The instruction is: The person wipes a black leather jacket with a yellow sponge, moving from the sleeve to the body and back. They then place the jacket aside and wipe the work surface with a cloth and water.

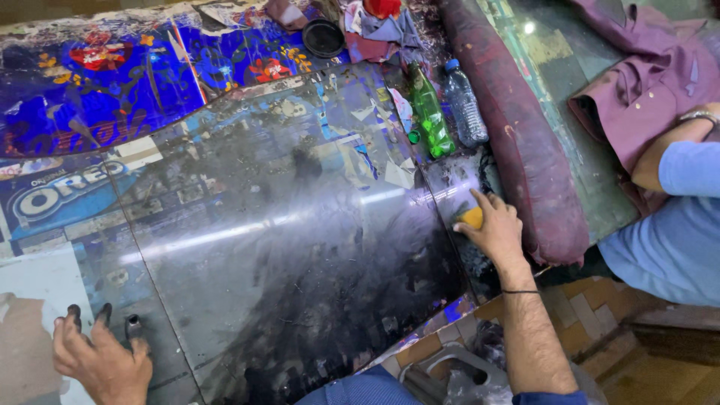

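Glass sheet, one, lies flat on the table, smeared black. The right hand, grip clamped on one yellow sponge, presses at the sheet's right edge; the left hand, fingers spread, rests near its left edge. Two bottles lie beyond, beside one maroon roll. Mid-sheet is open.
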